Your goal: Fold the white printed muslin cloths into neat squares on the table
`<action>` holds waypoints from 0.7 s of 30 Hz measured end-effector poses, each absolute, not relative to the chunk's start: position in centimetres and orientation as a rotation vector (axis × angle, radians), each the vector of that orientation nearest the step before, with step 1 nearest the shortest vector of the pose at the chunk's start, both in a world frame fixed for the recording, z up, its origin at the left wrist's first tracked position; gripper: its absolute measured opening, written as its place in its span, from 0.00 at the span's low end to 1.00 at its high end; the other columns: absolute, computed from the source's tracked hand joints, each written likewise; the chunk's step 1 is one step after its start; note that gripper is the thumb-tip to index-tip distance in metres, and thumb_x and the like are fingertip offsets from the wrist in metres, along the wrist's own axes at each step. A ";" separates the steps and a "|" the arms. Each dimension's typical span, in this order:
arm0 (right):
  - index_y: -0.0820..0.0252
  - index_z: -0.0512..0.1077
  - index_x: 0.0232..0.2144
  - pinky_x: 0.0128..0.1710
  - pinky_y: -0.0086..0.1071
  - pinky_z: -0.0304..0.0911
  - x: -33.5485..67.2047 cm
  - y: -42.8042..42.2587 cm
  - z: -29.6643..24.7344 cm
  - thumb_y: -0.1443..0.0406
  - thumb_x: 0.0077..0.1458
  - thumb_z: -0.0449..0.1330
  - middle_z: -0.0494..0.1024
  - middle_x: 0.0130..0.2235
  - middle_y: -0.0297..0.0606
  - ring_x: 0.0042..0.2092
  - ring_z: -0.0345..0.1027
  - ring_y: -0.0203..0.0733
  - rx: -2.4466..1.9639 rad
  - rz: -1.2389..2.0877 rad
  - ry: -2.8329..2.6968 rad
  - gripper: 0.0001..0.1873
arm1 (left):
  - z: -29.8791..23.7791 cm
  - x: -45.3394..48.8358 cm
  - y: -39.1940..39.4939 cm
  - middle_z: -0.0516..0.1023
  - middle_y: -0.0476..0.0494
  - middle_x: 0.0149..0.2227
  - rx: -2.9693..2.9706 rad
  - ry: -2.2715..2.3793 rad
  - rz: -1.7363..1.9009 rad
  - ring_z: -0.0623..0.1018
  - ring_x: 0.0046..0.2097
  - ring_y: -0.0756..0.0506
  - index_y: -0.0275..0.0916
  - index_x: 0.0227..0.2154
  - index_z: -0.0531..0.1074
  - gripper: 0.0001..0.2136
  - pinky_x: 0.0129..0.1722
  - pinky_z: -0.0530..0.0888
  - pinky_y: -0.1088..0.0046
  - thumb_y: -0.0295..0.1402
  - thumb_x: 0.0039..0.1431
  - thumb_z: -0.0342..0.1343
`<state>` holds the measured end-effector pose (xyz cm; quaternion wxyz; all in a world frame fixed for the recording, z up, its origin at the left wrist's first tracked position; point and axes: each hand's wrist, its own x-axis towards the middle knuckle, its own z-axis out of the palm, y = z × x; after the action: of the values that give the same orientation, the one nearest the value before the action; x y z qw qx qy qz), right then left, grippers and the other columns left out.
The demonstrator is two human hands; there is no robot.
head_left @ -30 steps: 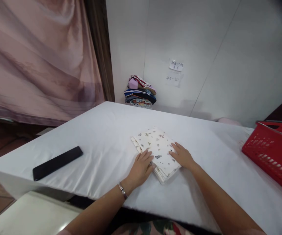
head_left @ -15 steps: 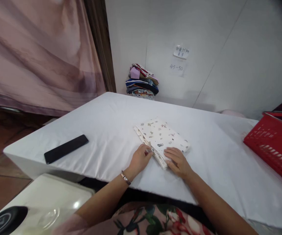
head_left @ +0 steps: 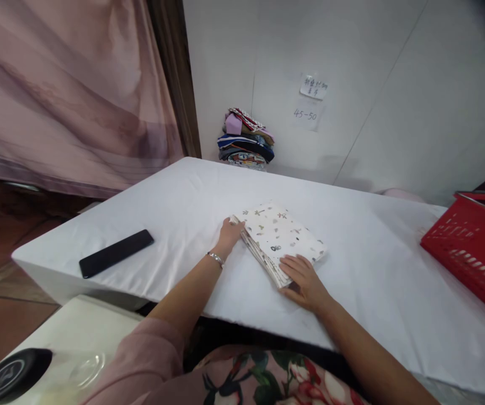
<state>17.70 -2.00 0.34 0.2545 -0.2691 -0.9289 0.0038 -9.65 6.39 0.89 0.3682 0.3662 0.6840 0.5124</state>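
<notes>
A white cloth [head_left: 282,233] printed with small plants and figures lies folded into a thick, many-layered block on the white-covered table. At its far left corner, my left hand [head_left: 230,233] pinches the layered edge between thumb and fingers. My right hand [head_left: 303,279] grips the near corner, fingers flat on top and thumb at the underside of the edge. The layers along the side facing me show between my two hands. A bracelet is on my left wrist.
A black flat bar-shaped object [head_left: 116,253] lies on the table [head_left: 175,219] at left. A red basket [head_left: 474,247] stands at the right end. Behind the table is a stack of folded fabrics [head_left: 246,140]. A white surface with a black round object [head_left: 12,376] is at lower left.
My left hand has slid away from me along the cloth's edge to its far left corner. My right thumb has moved from the top to beneath the near corner, lifting it slightly.
</notes>
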 end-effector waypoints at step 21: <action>0.58 0.61 0.54 0.54 0.48 0.56 16.5 -1.7 -0.1 0.67 0.59 0.52 0.71 0.51 0.44 0.55 0.61 0.46 -0.762 0.031 -2.354 0.20 | 1.1 -9.7 8.0 0.69 0.34 0.51 1.305 2.004 1.253 0.73 0.42 0.44 0.35 0.49 0.65 0.23 0.44 0.68 0.67 0.40 0.51 0.56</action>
<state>16.53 -1.73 -0.06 0.3276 -0.2910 -0.8988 0.0120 -9.74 7.97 1.09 0.2190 0.4717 0.7242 0.4528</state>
